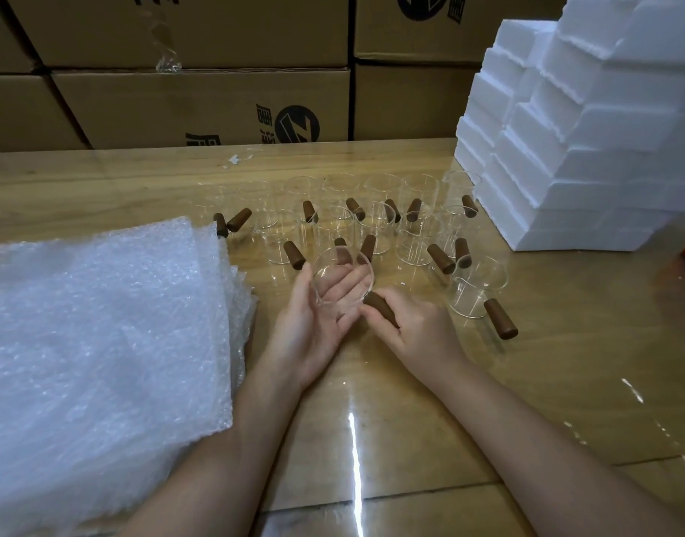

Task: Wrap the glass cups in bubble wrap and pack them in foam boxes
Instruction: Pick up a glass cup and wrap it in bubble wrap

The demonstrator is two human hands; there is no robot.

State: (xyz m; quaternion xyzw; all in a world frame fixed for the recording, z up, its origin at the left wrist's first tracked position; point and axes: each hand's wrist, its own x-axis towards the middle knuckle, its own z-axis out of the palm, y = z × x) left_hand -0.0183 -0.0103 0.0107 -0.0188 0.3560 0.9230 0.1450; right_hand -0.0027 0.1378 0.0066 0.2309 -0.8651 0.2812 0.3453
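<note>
one cup (343, 281) is up off the table (410, 401), just in front of the cluster of cups (345, 219), tilted so its mouth faces the camera, likely so it can go straight onto the wrap. left hand (314, 327) cradles the glass body from below, palm up, fingers curled loosely around it. right hand (414, 323) pinches the brown handle (379, 310), knuckles up, wrist low. bubble wrap (100, 343) sits stacked just left of the forearm, within easy reach. foam boxes (565, 149) wait piled at far right, so packing comes after.
</note>
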